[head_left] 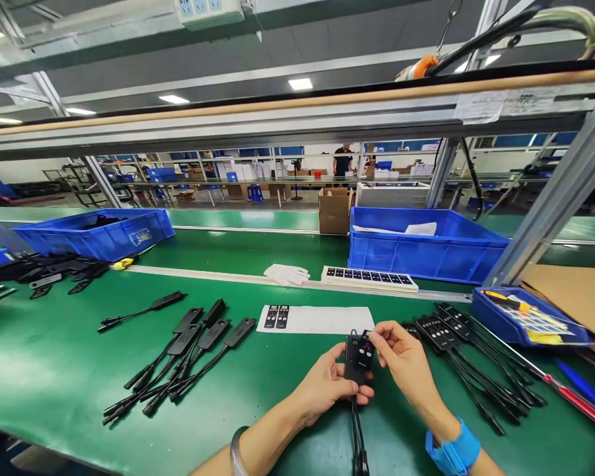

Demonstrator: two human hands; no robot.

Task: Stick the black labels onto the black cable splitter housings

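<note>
My left hand (327,383) is closed around a black cabled device (354,371) with a small display. My right hand (401,354) pinches the top of a black label (365,350) with light button marks, which lies slightly tilted over the device's face. Two similar labels (276,317) remain on a white backing sheet (327,320) just beyond my hands. To the left lies a group of black cabled devices (211,335). Several devices with labelled faces (435,332) lie to the right of my right hand.
Blue bins stand at the back left (99,235) and back right (426,248). Near the middle are a white glove (286,274) and a label stack (369,279). A blue tray (525,317) and a red screwdriver (580,400) lie right. People stand far behind.
</note>
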